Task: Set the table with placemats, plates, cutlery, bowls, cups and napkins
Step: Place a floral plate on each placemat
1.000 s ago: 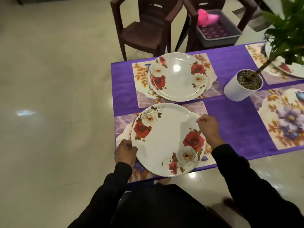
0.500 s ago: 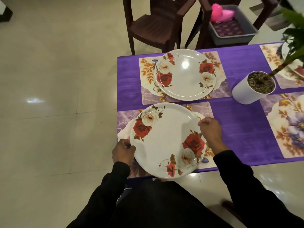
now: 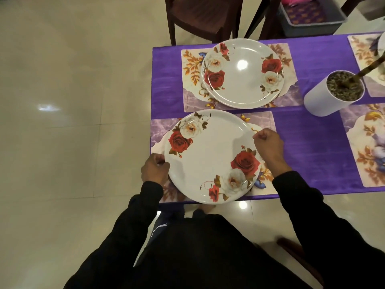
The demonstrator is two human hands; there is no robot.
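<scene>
Landmark: we take the white plant pot (image 3: 325, 97) on the purple tablecloth (image 3: 312, 147).
Near plate (image 3: 208, 159): left of the pot and nearer us, on a placemat (image 3: 160, 130).
Hands: our left hand (image 3: 155, 171) and right hand (image 3: 268, 142) grip its opposite rims.
Far plate (image 3: 242, 73): left of the pot, on its own placemat (image 3: 191, 65).
Chairs (image 3: 200, 15): beyond the pot.

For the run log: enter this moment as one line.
near plate on placemat | left hand, right hand grip rim

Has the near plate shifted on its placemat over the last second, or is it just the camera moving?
No. The near plate covers the same part of its placemat as before, both hands at its rim. Only the camera moved.
</scene>
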